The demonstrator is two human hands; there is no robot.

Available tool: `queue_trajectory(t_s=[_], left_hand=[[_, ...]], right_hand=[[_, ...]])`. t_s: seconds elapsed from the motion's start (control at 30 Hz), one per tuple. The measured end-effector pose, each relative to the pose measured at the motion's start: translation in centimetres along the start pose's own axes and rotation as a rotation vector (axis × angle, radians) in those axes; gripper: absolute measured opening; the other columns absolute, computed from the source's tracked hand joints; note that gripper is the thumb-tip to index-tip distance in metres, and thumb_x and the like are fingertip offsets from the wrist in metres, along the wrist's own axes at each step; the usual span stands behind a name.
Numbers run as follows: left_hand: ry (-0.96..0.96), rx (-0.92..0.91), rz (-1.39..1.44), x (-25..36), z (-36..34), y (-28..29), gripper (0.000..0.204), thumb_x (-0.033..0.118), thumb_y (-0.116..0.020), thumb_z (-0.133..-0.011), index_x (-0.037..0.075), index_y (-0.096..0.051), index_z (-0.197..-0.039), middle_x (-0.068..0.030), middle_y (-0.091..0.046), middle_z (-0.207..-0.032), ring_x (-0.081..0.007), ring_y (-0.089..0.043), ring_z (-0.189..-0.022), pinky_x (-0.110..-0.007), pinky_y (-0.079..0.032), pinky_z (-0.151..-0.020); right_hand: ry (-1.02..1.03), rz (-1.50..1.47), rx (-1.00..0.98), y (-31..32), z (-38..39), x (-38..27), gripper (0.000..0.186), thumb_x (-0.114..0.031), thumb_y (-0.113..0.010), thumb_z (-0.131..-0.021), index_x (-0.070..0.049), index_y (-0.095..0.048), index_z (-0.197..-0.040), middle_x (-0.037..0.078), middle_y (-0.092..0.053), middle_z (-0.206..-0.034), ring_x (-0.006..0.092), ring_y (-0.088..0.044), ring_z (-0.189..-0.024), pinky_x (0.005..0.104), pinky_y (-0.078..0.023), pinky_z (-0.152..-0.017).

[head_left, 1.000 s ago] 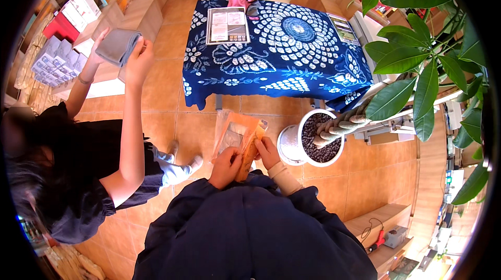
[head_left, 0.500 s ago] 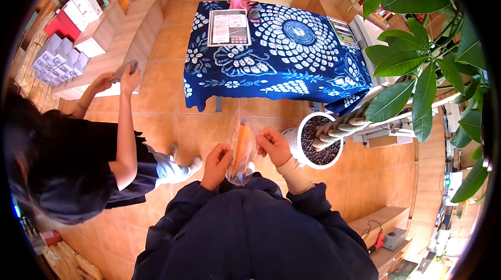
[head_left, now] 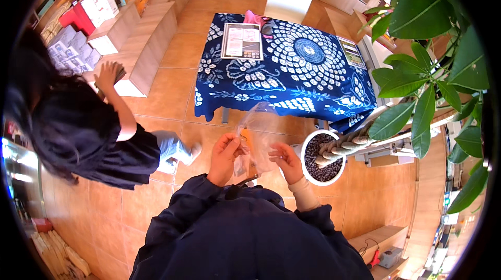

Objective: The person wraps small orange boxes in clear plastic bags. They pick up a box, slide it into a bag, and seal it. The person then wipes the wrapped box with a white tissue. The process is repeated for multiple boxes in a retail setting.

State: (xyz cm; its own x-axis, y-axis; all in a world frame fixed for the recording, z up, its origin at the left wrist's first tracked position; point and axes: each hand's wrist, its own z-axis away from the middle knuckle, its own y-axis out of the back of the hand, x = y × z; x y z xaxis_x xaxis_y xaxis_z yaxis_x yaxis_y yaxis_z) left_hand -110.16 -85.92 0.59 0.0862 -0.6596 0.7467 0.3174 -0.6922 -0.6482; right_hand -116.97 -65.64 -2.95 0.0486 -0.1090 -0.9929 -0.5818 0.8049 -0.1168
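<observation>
In front of my body I hold up a clear plastic bag. Its film is crumpled and see-through. An orange strip shows at the bag, partly hidden by my fingers; what it is I cannot make out. My left hand is closed in a pinch on the bag's left side. On the other side, my right hand has bent fingers at the bag's right edge, seemingly gripping the film.
Ahead stands a table with a blue-and-white patterned cloth, bearing a framed sheet. A white plant pot with a leafy plant is close on my right. To my left a person in dark clothes stands near wooden display steps.
The bag is spread wider and higher between my hands. My right hand has moved slightly right and down. The person on the left has turned, one hand now spread near the steps.
</observation>
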Motion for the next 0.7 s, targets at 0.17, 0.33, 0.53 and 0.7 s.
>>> queue_trajectory(t_s=[0.17, 0.33, 0.53, 0.7], left_hand=[[-0.015, -0.004, 0.124, -0.7, 0.1, -2.1, 0.008, 0.011, -0.048, -0.090, 0.004, -0.049, -0.095, -0.0074, -0.059, -0.083, -0.0175, -0.060, -0.079, -0.029, -0.048, -0.073], [0.033, -0.114, -0.005, 0.2, 1.8, -4.2, 0.007, 0.010, -0.048, -0.090, 0.004, -0.049, -0.093, -0.0073, -0.060, -0.085, -0.0147, -0.059, -0.082, -0.026, -0.046, -0.076], [-0.109, -0.184, -0.078, 1.1, 1.5, -3.3, 0.010, 0.009, -0.046, -0.091, 0.005, -0.049, -0.100, -0.0064, -0.059, -0.085, -0.0135, -0.057, -0.079, -0.027, -0.046, -0.075], [-0.427, 0.099, -0.541, 3.3, -0.9, 2.7, 0.025, 0.008, -0.054, -0.086, 0.005, -0.046, -0.109, -0.0030, -0.051, -0.104, -0.0100, -0.048, -0.095, -0.024, -0.039, -0.083]], right_hand=[[-0.039, 0.195, -0.074, -1.3, 2.3, 1.1, 0.069, -0.008, -0.068, -0.071, -0.003, -0.034, -0.131, 0.012, -0.040, -0.131, 0.0252, -0.035, -0.124, 0.0379, -0.028, -0.102], [0.168, 0.516, -0.025, -2.2, -1.2, -2.2, 0.055, -0.011, -0.064, -0.076, -0.002, -0.042, -0.125, 0.014, -0.048, -0.124, 0.0257, -0.045, -0.114, 0.0357, -0.035, -0.095], [0.163, -0.265, -0.110, 0.7, -3.6, 0.6, 0.029, -0.017, -0.048, -0.089, 0.003, -0.052, -0.109, 0.015, -0.056, -0.108, 0.0257, -0.054, -0.101, 0.0359, -0.044, -0.086], [0.043, -0.361, 0.019, 0.3, -4.9, -4.8, 0.023, -0.014, -0.044, -0.091, 0.006, -0.055, -0.097, 0.015, -0.062, -0.088, 0.0190, -0.061, -0.075, 0.0248, -0.048, -0.060]])
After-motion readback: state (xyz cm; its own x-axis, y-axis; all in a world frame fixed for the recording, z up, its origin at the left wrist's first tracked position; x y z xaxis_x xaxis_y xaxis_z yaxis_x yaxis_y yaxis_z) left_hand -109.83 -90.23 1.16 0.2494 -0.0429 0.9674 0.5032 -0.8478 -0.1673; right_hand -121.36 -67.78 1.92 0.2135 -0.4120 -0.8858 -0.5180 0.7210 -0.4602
